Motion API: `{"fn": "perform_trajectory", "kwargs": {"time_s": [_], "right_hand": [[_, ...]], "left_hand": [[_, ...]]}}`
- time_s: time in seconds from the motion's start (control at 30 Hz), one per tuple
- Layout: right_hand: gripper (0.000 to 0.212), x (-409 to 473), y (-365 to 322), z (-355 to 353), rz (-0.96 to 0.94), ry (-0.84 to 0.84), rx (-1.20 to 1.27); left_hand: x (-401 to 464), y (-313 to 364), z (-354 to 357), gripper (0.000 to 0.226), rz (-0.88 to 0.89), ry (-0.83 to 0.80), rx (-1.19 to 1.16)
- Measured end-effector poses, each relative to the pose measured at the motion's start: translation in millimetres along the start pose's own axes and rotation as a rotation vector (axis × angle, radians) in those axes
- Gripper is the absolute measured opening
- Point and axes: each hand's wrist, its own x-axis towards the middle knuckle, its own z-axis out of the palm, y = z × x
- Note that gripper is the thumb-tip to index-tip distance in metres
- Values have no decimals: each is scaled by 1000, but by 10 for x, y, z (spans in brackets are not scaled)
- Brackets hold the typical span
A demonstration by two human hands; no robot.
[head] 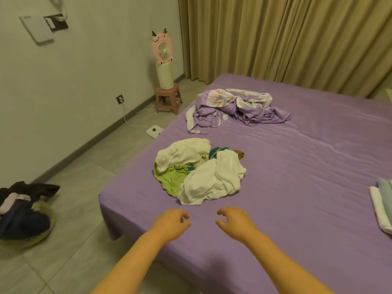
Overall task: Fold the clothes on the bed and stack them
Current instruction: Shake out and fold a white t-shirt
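Note:
A crumpled heap of clothes (199, 170), white pieces over a green one with a bit of teal, lies on the purple bed (297, 177) near its front left corner. My left hand (169, 224) and my right hand (235, 222) hover side by side just in front of the heap, fingers loosely curled, holding nothing and apart from the cloth. Folded pale items (381, 204), white and light blue, are stacked at the bed's right edge, partly cut off by the frame.
A rumpled purple and floral bedding bundle (237, 109) lies farther back on the bed. On the floor at left is a basket of dark clothes (23, 211). A pink fan on a stool (166, 81) stands in the corner, a white scale (154, 130) beside the bed. Curtains hang behind.

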Motion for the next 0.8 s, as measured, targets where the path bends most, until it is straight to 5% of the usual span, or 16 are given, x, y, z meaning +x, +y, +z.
{"fn": "perform_trajectory", "kwargs": {"time_s": [0.6, 0.8], "right_hand": [[41, 1736, -29, -13, 184, -116, 233], [41, 2048, -196, 201, 365, -150, 400]], "left_hand": [[2054, -463, -401, 26, -44, -204, 16], [2846, -586, -163, 43, -49, -196, 3]]}}
